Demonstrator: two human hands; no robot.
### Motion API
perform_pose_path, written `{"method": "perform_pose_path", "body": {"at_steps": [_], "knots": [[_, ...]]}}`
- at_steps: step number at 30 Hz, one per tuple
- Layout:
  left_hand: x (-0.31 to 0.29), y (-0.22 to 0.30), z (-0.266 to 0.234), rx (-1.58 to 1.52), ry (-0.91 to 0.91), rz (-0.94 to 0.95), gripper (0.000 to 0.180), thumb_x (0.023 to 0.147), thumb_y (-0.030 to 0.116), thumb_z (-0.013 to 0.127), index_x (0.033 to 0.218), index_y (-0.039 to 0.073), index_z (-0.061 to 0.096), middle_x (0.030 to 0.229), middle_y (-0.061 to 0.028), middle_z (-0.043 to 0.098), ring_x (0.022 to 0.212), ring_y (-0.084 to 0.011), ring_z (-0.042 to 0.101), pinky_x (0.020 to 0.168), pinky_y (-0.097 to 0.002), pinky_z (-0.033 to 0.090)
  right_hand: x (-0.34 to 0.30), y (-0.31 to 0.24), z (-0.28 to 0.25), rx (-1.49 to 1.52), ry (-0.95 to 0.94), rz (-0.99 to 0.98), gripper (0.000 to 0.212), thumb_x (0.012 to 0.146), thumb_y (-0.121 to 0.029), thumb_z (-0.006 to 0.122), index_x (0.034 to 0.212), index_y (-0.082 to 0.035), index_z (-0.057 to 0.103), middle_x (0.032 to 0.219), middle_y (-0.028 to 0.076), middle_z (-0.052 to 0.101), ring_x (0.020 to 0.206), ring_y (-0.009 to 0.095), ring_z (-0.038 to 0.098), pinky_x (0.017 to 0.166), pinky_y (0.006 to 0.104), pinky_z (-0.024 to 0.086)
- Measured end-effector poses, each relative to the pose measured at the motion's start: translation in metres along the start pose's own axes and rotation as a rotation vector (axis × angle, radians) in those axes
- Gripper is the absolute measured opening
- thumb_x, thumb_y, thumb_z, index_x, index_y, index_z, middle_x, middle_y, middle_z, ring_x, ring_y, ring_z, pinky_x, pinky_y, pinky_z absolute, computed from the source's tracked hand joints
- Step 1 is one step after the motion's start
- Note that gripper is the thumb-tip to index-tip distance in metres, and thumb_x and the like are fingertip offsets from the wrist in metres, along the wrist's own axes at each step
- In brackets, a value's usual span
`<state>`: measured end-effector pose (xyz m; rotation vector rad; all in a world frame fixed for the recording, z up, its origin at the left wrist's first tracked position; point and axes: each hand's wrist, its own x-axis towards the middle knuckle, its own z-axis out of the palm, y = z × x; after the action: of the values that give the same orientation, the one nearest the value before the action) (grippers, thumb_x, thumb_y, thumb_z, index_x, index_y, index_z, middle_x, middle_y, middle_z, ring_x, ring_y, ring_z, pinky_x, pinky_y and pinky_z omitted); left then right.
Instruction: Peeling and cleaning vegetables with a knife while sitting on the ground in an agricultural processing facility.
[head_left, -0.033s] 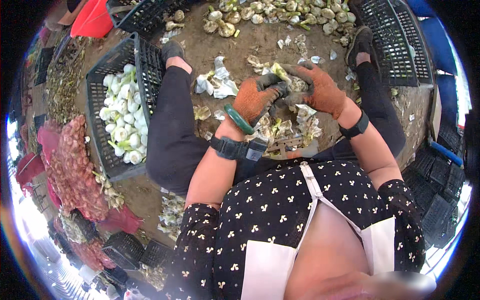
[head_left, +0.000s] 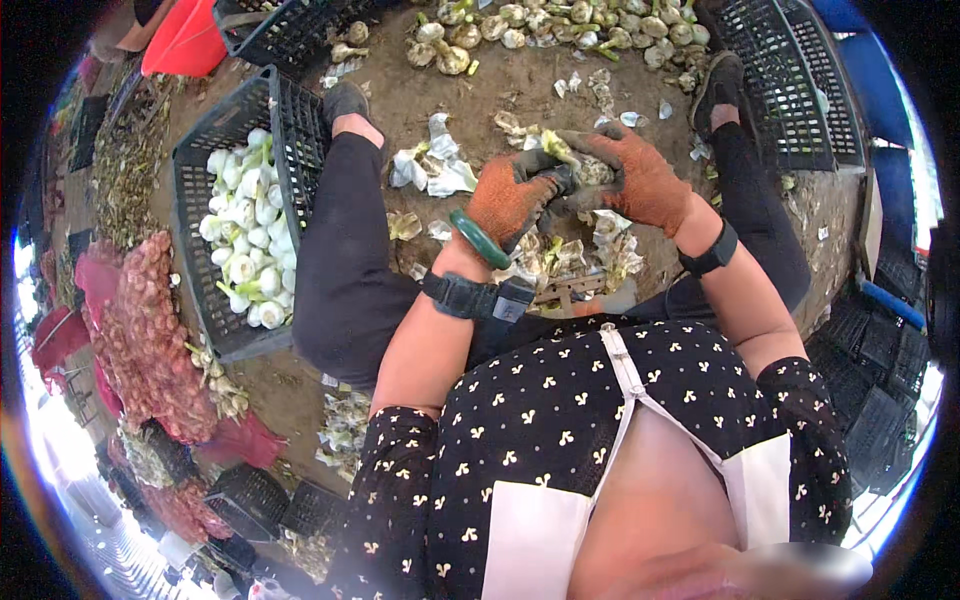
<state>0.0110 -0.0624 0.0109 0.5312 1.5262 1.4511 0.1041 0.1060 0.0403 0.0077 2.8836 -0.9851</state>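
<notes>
Both hands wear orange work gloves with dark, soiled fingers and meet over the ground between my knees. A garlic bulb (head_left: 592,168) with dirty outer skin and a pale green stem sits between them. My right hand (head_left: 640,180) is closed round the bulb from the right. My left hand (head_left: 510,195) is closed against its stem side, the thumb and fingertips pressed together there; part of the bulb is hidden by the gloves. Peeled skins (head_left: 550,255) lie just below the hands, over a small wooden and metal piece (head_left: 570,288).
A dark crate (head_left: 232,345) of white cleaned garlic stands beside my left leg. Unpeeled bulbs (head_left: 600,22) lie heaped at the far side. More crates (head_left: 780,90) are at the far right. Filled red net sacks (head_left: 150,340) lie at the left. Loose skins (head_left: 435,165) litter the ground.
</notes>
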Motion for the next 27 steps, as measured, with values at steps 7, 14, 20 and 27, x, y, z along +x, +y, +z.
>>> {"method": "perform_pose_path", "body": {"at_steps": [7, 14, 20, 27], "knots": [[-0.008, -0.017, -0.005, 0.346, 0.096, 0.17, 0.021, 0.073, 0.015, 0.053, 0.087, 0.001, 0.061, 0.081, -0.0124, 0.061, 0.07, -0.0182, 0.057, 0.063, -0.0321, 0.044, -0.005, -0.011, 0.005, -0.093, -0.062, 0.009, 0.061, 0.064, -0.017, 0.068, 0.119, -0.012, 0.041, 0.116, 0.014, 0.046, 0.105, 0.028, 0.045, 0.093, 0.0365, 0.034], [-0.011, -0.006, -0.009, -0.037, -0.054, 0.222, 0.034, 0.073, 0.019, 0.06, 0.101, 0.001, 0.055, 0.08, -0.004, 0.06, 0.066, -0.0101, 0.054, 0.06, -0.0241, 0.044, -0.001, -0.002, 0.023, 0.839, -0.113, 0.003, 0.058, 0.073, -0.023, 0.064, 0.121, -0.003, 0.037, 0.12, 0.01, 0.044, 0.11, 0.018, 0.041, 0.094, 0.0317, 0.031], [-0.014, -0.001, -0.009, -0.037, -0.06, 0.222, 0.027, 0.07, 0.01, 0.055, 0.094, -0.001, 0.059, 0.077, -0.0038, 0.06, 0.066, -0.0085, 0.052, 0.06, -0.0223, 0.043, 0.001, 0.016, 0.044, 1.584, -0.296, 0.233, 0.044, 0.071, -0.007, 0.059, 0.113, -0.004, 0.046, 0.107, 0.005, 0.053, 0.089, 0.014, 0.052, 0.078, 0.0259, 0.042], [-0.005, -0.018, -0.003, 0.27, 0.375, 0.16, 0.02, 0.072, 0.013, 0.054, 0.085, -0.001, 0.059, 0.069, -0.0128, 0.06, 0.062, -0.0235, 0.055, 0.059, -0.0328, 0.044, 0.016, -0.031, 0.053, 1.317, 0.255, 0.627, 0.061, 0.082, -0.059, 0.025, 0.098, -0.006, 0.052, 0.075, 0.004, 0.056, 0.055, 0.012, 0.051, 0.046, 0.0224, 0.041]]}}
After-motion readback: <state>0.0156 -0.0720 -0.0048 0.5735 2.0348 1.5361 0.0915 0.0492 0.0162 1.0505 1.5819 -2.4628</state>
